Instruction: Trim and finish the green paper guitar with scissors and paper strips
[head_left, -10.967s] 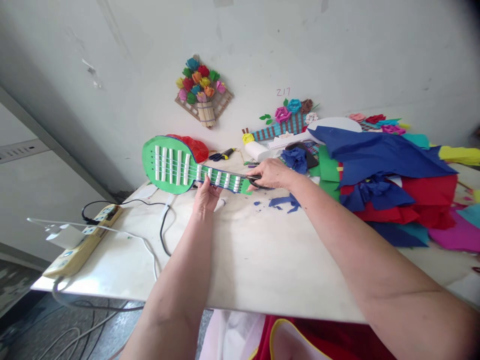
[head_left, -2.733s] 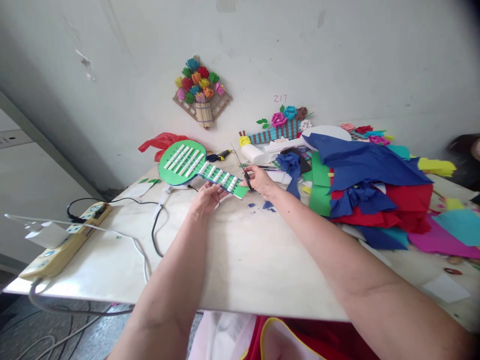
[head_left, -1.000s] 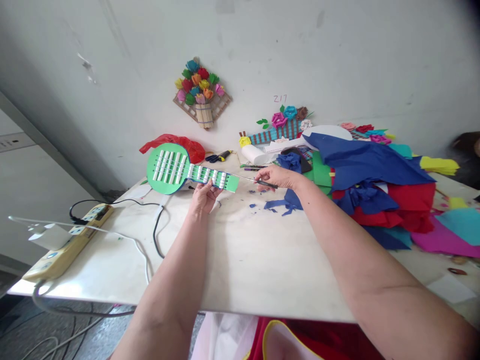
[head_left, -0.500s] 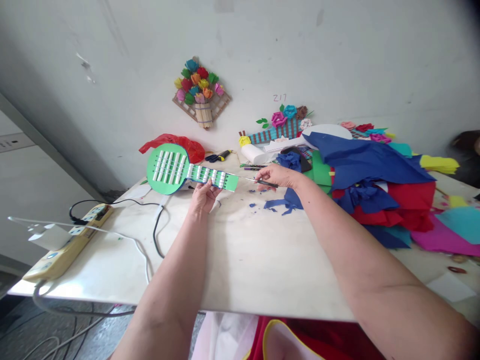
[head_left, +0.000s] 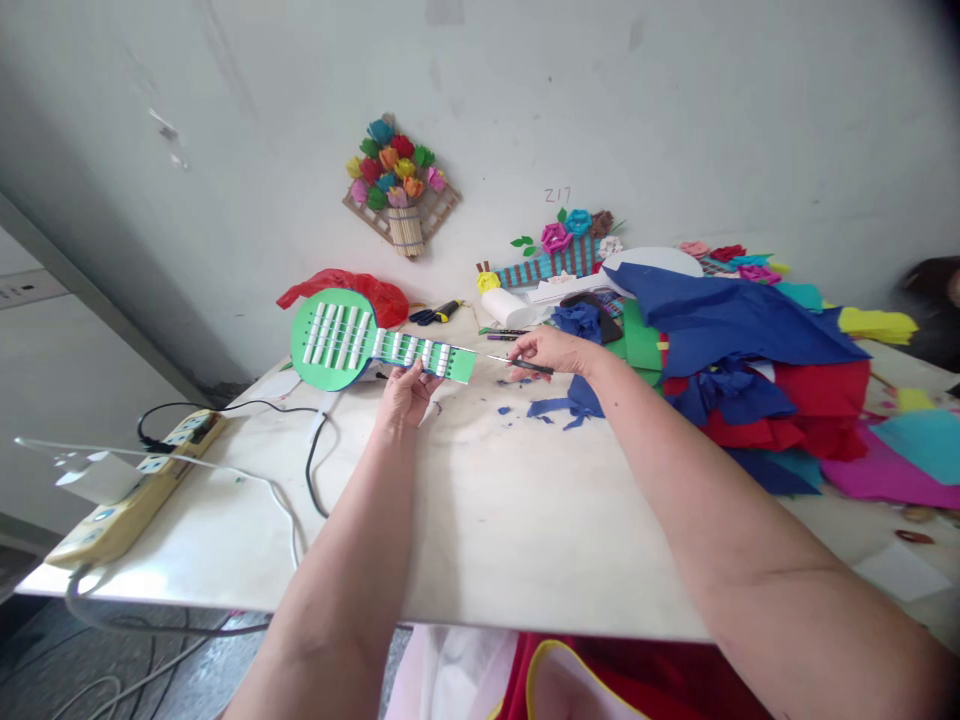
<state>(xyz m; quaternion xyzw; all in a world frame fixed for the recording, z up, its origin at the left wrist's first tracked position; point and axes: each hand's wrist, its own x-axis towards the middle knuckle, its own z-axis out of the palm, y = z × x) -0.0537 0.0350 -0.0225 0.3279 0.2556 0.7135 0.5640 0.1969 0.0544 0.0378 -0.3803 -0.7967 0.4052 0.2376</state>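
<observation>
A green paper toy guitar [head_left: 330, 367] with white rolled strips across its round body and neck is raised above the table. My left hand [head_left: 409, 394] grips its neck from below, thumb on the front. Just right of the neck's end, my right hand [head_left: 541, 352] pinches a slim black-handled tool [head_left: 534, 367] with a thin metal tip. That tip points left at the green end, with a small gap between them. The tool's exact kind is too small to tell. Blue paper scraps [head_left: 570, 402] lie below my right hand.
Stacked coloured paper [head_left: 750, 310] covers the table's right side. Behind the guitar lie red crumpled sheeting [head_left: 352, 284] and yellow-black pliers [head_left: 448, 311]. Marker pens [head_left: 504, 334] rest near my right hand. A power strip [head_left: 142, 495] with trailing cables occupies the left edge.
The tool's tip has drawn slightly away from the guitar neck's end. The guitar and my left hand stay nearly in place; the whole view shifts very slightly.
</observation>
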